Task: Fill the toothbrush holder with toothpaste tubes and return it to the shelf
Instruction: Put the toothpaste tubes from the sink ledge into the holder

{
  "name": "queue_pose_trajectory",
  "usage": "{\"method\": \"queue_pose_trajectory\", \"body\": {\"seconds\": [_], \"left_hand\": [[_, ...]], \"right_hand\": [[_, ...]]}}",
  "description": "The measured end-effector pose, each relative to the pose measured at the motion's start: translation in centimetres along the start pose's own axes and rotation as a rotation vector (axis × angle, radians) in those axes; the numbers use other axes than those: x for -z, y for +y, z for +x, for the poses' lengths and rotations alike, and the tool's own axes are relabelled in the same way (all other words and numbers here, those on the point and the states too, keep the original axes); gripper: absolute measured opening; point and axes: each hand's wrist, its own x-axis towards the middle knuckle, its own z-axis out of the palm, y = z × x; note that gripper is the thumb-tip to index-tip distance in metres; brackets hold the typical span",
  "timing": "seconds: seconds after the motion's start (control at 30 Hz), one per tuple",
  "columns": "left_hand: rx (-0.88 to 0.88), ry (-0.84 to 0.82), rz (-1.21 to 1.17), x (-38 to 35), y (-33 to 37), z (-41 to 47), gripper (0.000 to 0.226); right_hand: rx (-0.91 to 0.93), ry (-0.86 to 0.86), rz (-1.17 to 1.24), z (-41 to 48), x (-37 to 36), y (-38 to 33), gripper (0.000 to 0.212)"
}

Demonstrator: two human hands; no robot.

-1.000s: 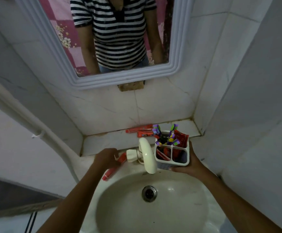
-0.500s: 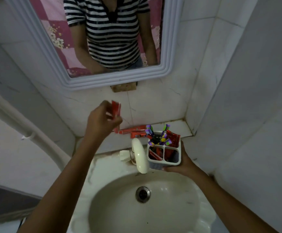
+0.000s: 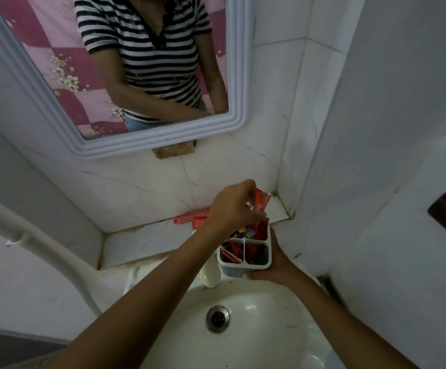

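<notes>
A white four-compartment toothbrush holder point(image 3: 236, 271) sits above the sink's back rim, gripped from below and the right by my right hand point(image 3: 275, 267). It holds red toothpaste tubes and several colourful brush heads. My left hand point(image 3: 234, 206) hovers right over the holder's far side, pinching a red toothpaste tube point(image 3: 261, 200) that stands nearly upright, its lower end hidden behind my fingers. More red toothpaste tubes point(image 3: 191, 219) lie flat on the tiled shelf point(image 3: 147, 241) behind my left wrist.
The white basin point(image 3: 256, 339) with its metal drain point(image 3: 218, 318) lies below. A cream tap spout point(image 3: 210, 275) pokes out beside the holder's left. A framed mirror point(image 3: 147, 145) hangs above, tiled walls close in at the right corner, and a white pipe point(image 3: 38, 246) runs down the left.
My left hand picked a red tube off the sink rim by the tap, lifted it, then swung right and down to just over the holder. My right hand kept holding the holder.
</notes>
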Motion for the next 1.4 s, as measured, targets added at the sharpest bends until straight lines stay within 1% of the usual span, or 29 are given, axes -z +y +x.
{"method": "queue_pose_trajectory", "body": {"seconds": [0.03,0.07,0.1,0.13,0.17,0.2,0.23,0.27,0.33,0.37,0.4,0.47,0.5,0.53,0.6,0.67,0.77,0.8,0.87,0.9,0.93,1.0,1.07,1.13,1.17,1.27,1.3,1.33,1.4], "left_hand": [[-0.004,-0.013,0.098,-0.2,-0.3,0.1,0.043],[0.011,-0.029,0.142,-0.1,-0.7,0.3,0.048],[0.043,-0.046,0.127,0.2,-1.3,0.5,0.052],[0.079,-0.048,0.067,0.8,-2.0,0.6,0.052],[0.11,-0.027,-0.012,1.5,-2.9,0.8,0.047],[0.139,0.015,-0.092,2.1,-4.2,0.9,0.037],[0.176,0.073,-0.149,2.7,-5.8,1.0,0.025],[0.229,0.125,-0.172,2.9,-7.7,1.0,0.018],[0.346,0.149,-0.103,2.5,-11.4,0.8,0.022],[0.377,0.09,-0.024,1.8,-12.9,0.7,0.024],[0.378,-0.02,0.066,0.9,-14.2,0.6,0.025],[0.284,-0.266,0.196,-0.7,-15.6,0.6,0.031],[0.216,-0.338,0.209,-1.3,-15.8,0.7,0.034],[0.163,-0.38,0.212,-1.7,-15.9,1.0,0.037],[0.114,-0.416,0.28,-2.4,-16.2,1.8,0.045],[0.086,-0.407,0.379,-3.2,-16.5,2.5,0.049],[0.054,-0.391,0.475,-4.2,-16.8,3.1,0.044],[0.068,-0.389,0.48,-4.5,-17.0,3.2,0.044],[0.114,-0.388,0.476,-4.7,-17.5,3.1,0.044],[0.128,-0.387,0.482,-4.7,-17.7,3.1,0.042],[0.142,-0.383,0.479,-4.5,-17.8,3.0,0.039],[0.19,-0.36,0.406,-3.6,-17.7,2.9,0.032],[0.238,-0.31,0.29,-1.6,-17.0,2.7,0.031],[0.25,-0.212,0.183,1.1,-16.0,2.3,0.029],[0.236,-0.152,0.129,2.6,-15.1,2.0,0.028],[0.171,-0.023,-0.067,7.4,-11.3,1.1,0.027],[0.136,0.004,-0.126,8.9,-9.6,0.8,0.027],[0.097,0.024,-0.171,10.3,-8.0,0.5,0.024],[0.021,0.019,-0.188,12.4,-5.2,0.1,0.018]], "right_hand": [[0.004,0.033,-0.012,0.0,-0.1,-0.3,0.084],[0.004,0.038,-0.04,-0.3,-0.1,-0.5,0.087],[0.007,0.043,-0.015,-0.3,-0.3,0.4,0.103],[-0.05,0.045,0.051,-0.5,-0.3,0.5,0.119],[-0.044,0.067,0.079,-0.5,-0.5,2.0,0.128],[-0.108,0.065,0.067,-0.9,-0.3,1.4,0.131],[-0.111,0.059,0.057,-0.9,-0.3,1.7,0.13],[-0.113,0.067,0.068,-0.7,-0.3,1.5,0.125],[-0.148,0.015,0.097,-0.5,-0.3,1.6,0.099],[-0.148,-0.024,0.066,-0.4,-0.2,1.6,0.089],[-0.146,-0.031,0.033,-0.2,-0.1,1.6,0.089],[-0.15,0.008,0.05,-0.2,-0.3,2.3,0.105],[-0.136,0.056,0.036,-0.4,-0.4,2.6,0.118],[-0.115,0.087,0.009,-0.6,-0.4,2.9,0.126],[-0.088,0.095,-0.033,-0.7,-0.6,3.1,0.128],[-0.084,0.058,-0.018,-0.8,-0.5,2.6,0.125],[-0.086,0.052,0.013,-0.4,-0.7,3.3,0.12],[-0.07,0.05,-0.022,-0.4,-0.7,3.1,0.113],[-0.032,-0.004,-0.08,-0.3,-0.6,2.8,0.092],[-0.056,-0.001,-0.051,-0.2,-0.6,2.2,0.093],[-0.066,0.013,-0.056,-0.2,-0.5,1.9,0.103],[-0.125,0.049,0.138,-0.4,-0.8,2.5,0.119],[-0.099,0.067,0.124,-0.7,-0.7,2.5,0.123],[-0.09,0.074,0.087,-0.6,-0.7,2.8,0.127],[-0.096,0.063,0.088,-0.6,-0.6,2.7,0.127],[-0.081,0.04,0.05,-0.6,-0.6,2.0,0.114],[-0.061,0.039,0.067,-0.7,-0.6,1.6,0.116],[-0.043,0.047,0.026,-0.7,-0.6,1.5,0.118],[-0.046,0.078,-0.049,-0.7,-0.5,1.2,0.114]]}}
